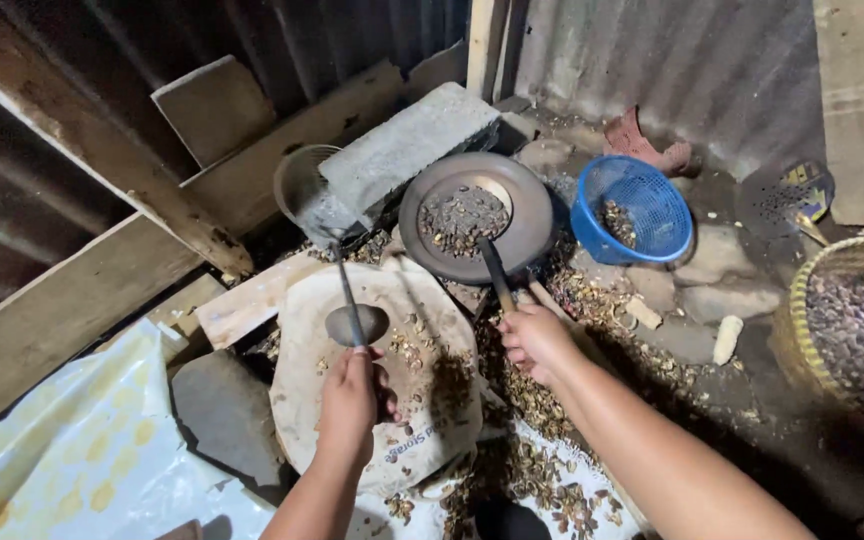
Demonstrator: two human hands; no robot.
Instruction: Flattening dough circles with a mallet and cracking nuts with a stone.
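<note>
dim shed: corrugated metal walls (672,60), dirt floor (742,400).

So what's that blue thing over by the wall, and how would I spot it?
Start at the corrugated metal wall at the back, then drop to the round dark pan of roasted bits on the ground. Just right of that pan sits the blue basket, tipped toward the viewer, with a few dark nuts inside. It is the only bright blue plastic mesh item among grey stones and brown shells.
</note>
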